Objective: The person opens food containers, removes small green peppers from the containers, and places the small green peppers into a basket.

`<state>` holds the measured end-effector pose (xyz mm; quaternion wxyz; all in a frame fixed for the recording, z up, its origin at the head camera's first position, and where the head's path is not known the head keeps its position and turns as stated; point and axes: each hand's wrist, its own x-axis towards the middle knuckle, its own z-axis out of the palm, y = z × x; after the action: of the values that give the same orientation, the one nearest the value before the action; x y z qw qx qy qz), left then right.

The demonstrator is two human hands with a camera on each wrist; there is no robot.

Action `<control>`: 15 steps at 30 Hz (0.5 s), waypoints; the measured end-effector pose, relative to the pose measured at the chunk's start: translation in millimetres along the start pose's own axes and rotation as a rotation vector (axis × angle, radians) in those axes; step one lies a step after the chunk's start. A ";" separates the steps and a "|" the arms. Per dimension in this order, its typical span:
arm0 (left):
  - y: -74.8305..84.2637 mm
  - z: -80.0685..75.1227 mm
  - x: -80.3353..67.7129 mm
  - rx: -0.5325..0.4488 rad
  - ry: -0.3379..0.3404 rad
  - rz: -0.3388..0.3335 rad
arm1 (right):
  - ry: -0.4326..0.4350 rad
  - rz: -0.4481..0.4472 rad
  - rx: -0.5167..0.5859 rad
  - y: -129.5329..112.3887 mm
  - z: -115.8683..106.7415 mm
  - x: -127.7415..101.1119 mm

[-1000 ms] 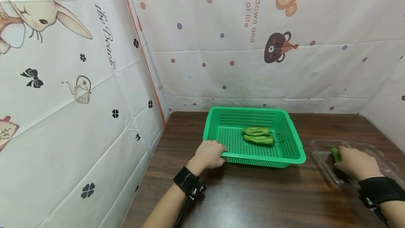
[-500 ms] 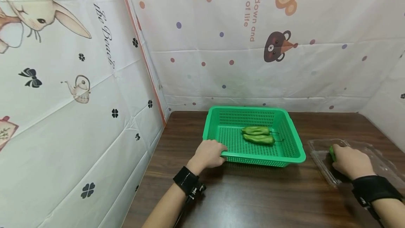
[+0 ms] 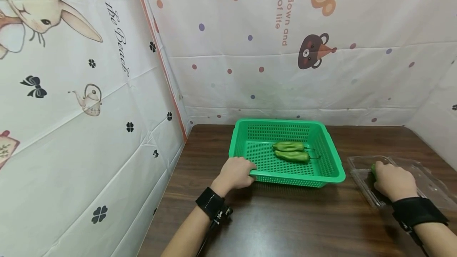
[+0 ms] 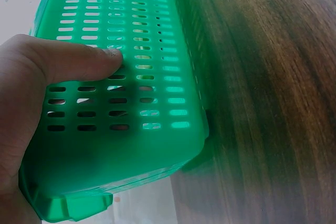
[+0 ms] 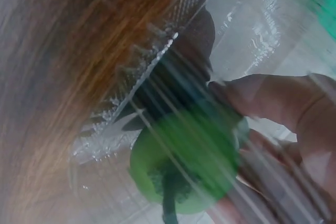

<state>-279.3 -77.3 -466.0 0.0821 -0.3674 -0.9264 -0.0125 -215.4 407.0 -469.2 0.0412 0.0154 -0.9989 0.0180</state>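
Note:
In the head view my left hand [image 3: 236, 173] grips the front-left corner of a green plastic basket [image 3: 289, 178]. Its thumb [image 4: 86, 62] lies against the slotted outer wall in the left wrist view. Two long green peppers [image 3: 292, 156] lie side by side on the basket floor, stems to the right. Over a clear plastic container [image 3: 364, 187] at the right, my right hand [image 3: 397, 181] holds another green pepper [image 5: 184, 156]. That pepper's stem end faces the right wrist camera, seen through clear plastic, with thumb and fingers at its side.
The container's clear lid [image 3: 433, 185] spreads open to the right. A dark shape [image 5: 173, 85] shows behind the held pepper. Everything stands on a dark brown wooden table [image 3: 292, 217], with printed white sheets [image 3: 214, 90] hanging behind and to the left.
My right hand has shifted a little left within the container, and less of the green pepper shows past its fingers. The left hand and the basket have stayed put.

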 end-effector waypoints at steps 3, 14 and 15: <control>0.4 -0.9 -0.1 -0.002 -0.002 0.002 | 0.009 0.010 0.014 -0.2 -0.1 -1.3; -0.4 1.4 -1.0 -0.004 0.030 0.025 | -0.034 0.071 0.059 0.2 -1.0 -3.9; -0.3 1.5 -1.1 -0.006 0.031 0.025 | -0.038 0.071 0.063 0.7 -0.8 -4.4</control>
<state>-278.9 -78.1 -467.7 0.0955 -0.3791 -0.9202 -0.0198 -211.0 407.8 -468.8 0.0212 -0.0183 -0.9983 0.0505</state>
